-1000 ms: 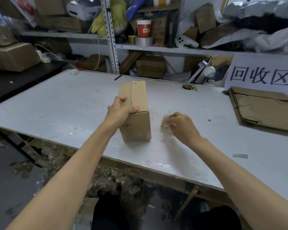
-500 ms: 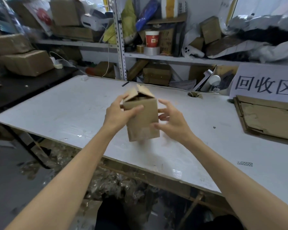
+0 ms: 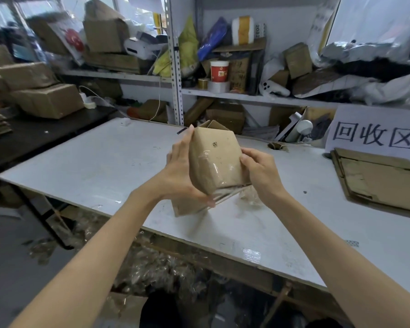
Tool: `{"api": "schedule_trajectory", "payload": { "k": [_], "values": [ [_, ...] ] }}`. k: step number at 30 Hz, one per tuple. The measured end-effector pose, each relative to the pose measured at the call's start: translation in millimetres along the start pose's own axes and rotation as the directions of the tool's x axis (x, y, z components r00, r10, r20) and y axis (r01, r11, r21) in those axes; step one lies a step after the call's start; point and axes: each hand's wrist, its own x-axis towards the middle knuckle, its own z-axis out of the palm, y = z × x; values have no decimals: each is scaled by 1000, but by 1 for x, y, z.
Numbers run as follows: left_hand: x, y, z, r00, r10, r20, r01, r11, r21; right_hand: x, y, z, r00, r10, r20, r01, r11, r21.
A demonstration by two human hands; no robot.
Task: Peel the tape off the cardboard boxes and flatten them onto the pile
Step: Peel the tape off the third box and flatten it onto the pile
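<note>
A small brown cardboard box (image 3: 213, 159) is held up in the air over the white table (image 3: 85, 162), tilted so a face crossed by clear tape (image 3: 214, 170) points at me. Its far flaps stand open. My left hand (image 3: 179, 172) grips the box's left side, thumb under its lower edge. My right hand (image 3: 258, 171) grips the right side, thumb on the taped face. A crumpled wad of clear tape (image 3: 250, 197) lies on the table just below my right hand. The pile of flattened cardboard (image 3: 379, 181) lies at the table's right end.
A paper sign with large characters (image 3: 374, 136) stands behind the pile. Cluttered metal shelves (image 3: 223, 91) run along the back. Taped boxes (image 3: 45, 98) sit on a dark bench at the left. Heaps of torn tape lie on the floor under the table.
The box stood on the table under my left hand alone; both hands have lifted it and turned it so that a taped face points at me. The camera view has risen.
</note>
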Motion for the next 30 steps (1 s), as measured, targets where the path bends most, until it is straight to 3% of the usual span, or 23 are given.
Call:
{"api": "schedule_trajectory", "payload": {
  "k": [4, 11, 15, 24, 27, 30],
  "values": [
    [2, -7, 6, 988, 63, -143, -64, 998, -6, 1, -1, -10, 1000, -19, 20, 19, 1000, -1],
    [6, -11, -6, 977, 72, -202, -70, 997, 17, 1, -6, -16, 993, -119, -11, 118, 988, -102],
    [6, -12, -9, 976, 55, -209, -55, 998, 8, 1, -10, -15, 996, -71, 54, 68, 997, 45],
    [8, -10, -2, 974, -11, -227, 2, 999, -41, -17, -21, -5, 975, -205, -90, 218, 959, 179],
    [9, -13, -2, 964, -42, -264, 45, 999, 6, -20, -22, -8, 965, -239, -107, 247, 967, 69],
    [10, -9, 4, 958, -22, -286, 38, 998, 50, -21, -28, -4, 963, -268, 23, 267, 939, -216]
  ]
}}
